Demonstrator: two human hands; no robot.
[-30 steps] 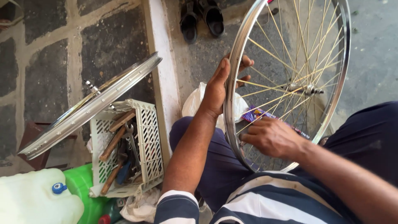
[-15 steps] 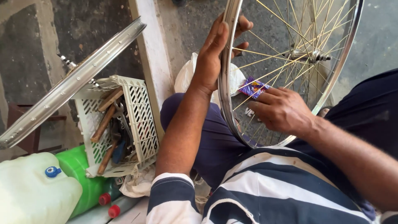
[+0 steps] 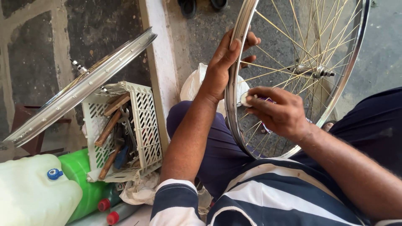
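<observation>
A spoked bicycle wheel [image 3: 335,96] stands upright between my knees, its hub [image 3: 312,71] at the upper right. My left hand [image 3: 224,62] grips the shiny rim [image 3: 234,50] on its left side, fingers wrapped around the edge. My right hand [image 3: 276,111] is pressed against the inside of the rim lower down, pinching a small round metal tool [image 3: 244,99] at a spoke end. A bit of purple shows behind those fingers.
A second bare rim [image 3: 79,90] leans across a white plastic crate [image 3: 121,134] holding wooden-handled tools and wrenches. A white jug [image 3: 31,196] and a green bottle [image 3: 81,184] stand at the lower left. A white cloth [image 3: 194,83] lies behind my left arm; sandals [image 3: 201,6] sit at the top.
My right hand has moved left and up to the rim, bringing the small tool against it. My left hand keeps its grip on the rim. The view has shifted slightly.
</observation>
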